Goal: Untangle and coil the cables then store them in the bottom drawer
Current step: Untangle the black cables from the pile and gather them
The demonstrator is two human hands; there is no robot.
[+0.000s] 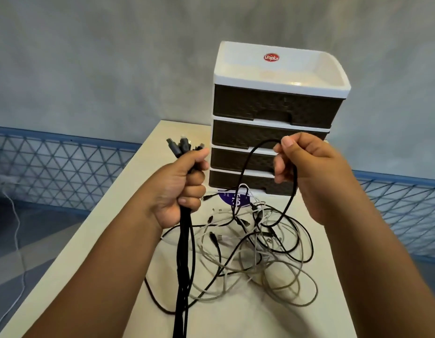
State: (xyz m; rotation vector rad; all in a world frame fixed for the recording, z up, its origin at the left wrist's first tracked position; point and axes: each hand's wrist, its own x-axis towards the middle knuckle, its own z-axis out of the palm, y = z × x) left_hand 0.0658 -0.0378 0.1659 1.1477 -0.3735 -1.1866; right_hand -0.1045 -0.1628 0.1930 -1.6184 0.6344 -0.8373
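The table [94,252] narrows toward the frame's centre, with bare top at lower left and floor beyond both side edges. The drawer unit [275,118] stands at its far end, all drawers closed. The tangle [255,250] lies just before the bottom drawer [236,180]. The left hand [179,191], raised at centre, clenches a cable bundle [184,252]; the right hand [306,172] pinches a black loop [257,147].

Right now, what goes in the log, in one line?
left hand: grips cable bundle | right hand: pinches black cable | tangle: on table | bottom drawer: closed
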